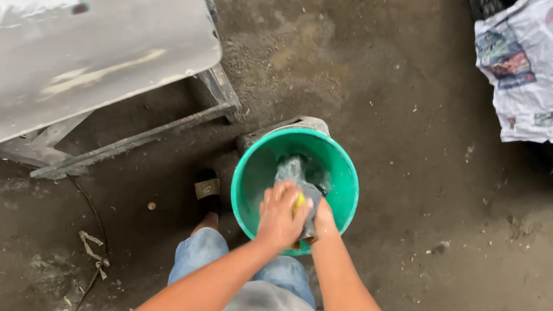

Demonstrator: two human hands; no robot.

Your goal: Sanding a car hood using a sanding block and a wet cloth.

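Dusty concrete floor (421, 223) lies under us as we stand over a round green plastic bucket (255, 174), our left hand (279, 215) and right hand (322, 220) both in a closed grip on a wet grey sheet (292, 171) with a yellow pad (299, 202) inside it.

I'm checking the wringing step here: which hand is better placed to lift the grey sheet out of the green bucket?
Probably the left hand: it sits on top of the grey sheet, fingers closed around it and a yellow piece, over the green bucket. The right hand is mostly hidden behind the sheet.
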